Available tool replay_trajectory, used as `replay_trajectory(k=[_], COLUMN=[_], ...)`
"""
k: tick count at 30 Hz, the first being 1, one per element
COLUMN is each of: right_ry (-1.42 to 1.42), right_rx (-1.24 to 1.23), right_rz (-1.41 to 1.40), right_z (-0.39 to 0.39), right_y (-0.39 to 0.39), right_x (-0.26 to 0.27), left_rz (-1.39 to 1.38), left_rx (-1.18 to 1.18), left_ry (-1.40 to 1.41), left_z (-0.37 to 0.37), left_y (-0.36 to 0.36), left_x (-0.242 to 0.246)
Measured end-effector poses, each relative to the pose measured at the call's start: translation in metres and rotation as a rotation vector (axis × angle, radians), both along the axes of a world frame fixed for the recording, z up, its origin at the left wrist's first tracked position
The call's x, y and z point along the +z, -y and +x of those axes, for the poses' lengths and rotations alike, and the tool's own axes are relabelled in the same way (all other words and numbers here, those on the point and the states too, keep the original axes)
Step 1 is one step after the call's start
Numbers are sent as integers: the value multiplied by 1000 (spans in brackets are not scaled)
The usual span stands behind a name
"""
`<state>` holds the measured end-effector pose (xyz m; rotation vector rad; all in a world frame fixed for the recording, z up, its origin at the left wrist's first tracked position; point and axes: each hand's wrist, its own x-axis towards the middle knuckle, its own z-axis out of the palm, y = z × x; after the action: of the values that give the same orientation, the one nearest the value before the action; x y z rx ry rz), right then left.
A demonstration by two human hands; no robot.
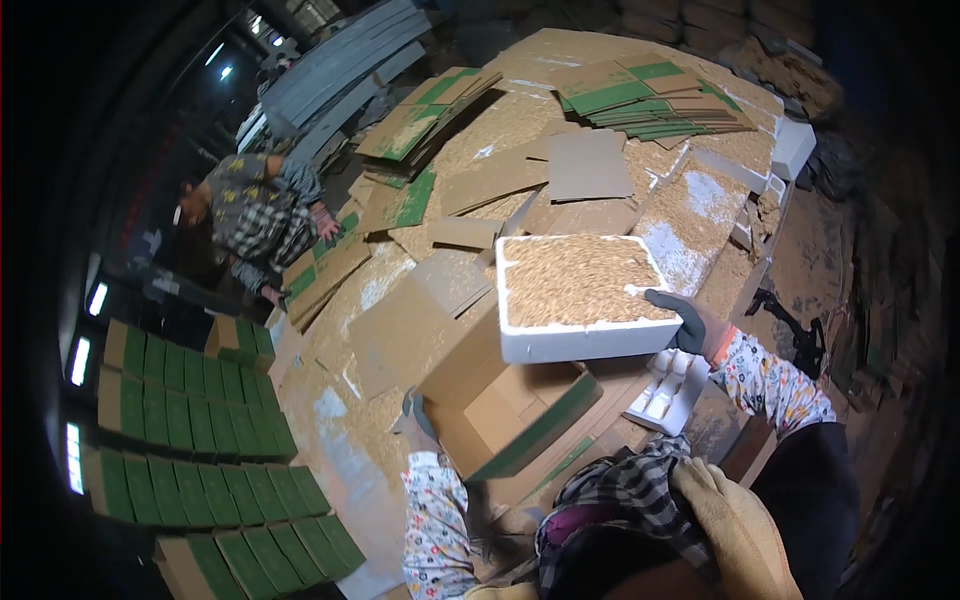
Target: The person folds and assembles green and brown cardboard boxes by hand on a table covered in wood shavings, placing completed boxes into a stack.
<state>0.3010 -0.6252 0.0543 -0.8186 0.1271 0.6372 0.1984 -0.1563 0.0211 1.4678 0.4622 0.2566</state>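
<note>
My right hand [686, 321], in a dark glove, grips the right edge of a white foam box [585, 343] filled level with tan wood shavings [577, 281]. That box is raised above the right rim of an open, empty-looking cardboard box [517, 409] with a green band. My left hand [420, 416], also gloved, holds the left side of the cardboard box, fingers on its outside. Under my right forearm lies a white molded foam piece [667, 390] with hollows. Flat cardboard sheets [409, 330] lie just beyond the cardboard box.
Flattened cartons are stacked on the shavings-strewn work surface [510, 112], at far left [424, 120] and far right [652, 97]. A co-worker [262, 202] handles cardboard at the left. Rows of green-and-brown cartons [187, 412] stand at the lower left.
</note>
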Motion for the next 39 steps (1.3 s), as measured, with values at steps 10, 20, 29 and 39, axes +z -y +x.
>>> replay_trajectory(k=[10, 20, 29, 39], right_ry=[783, 1335, 1326, 1100], right_rx=[512, -280, 532, 359], right_rz=[-878, -1196, -1819, -2019], right_z=[1, 70, 215, 181], right_y=[-150, -145, -109, -149], right_x=[60, -8, -55, -112], left_rz=[-469, 403, 435, 520], left_rx=[-40, 318, 371, 300], left_ry=[58, -137, -228, -272], left_z=[-7, -13, -8, -19], left_y=[9, 22, 41, 16], left_x=[9, -4, -1, -36])
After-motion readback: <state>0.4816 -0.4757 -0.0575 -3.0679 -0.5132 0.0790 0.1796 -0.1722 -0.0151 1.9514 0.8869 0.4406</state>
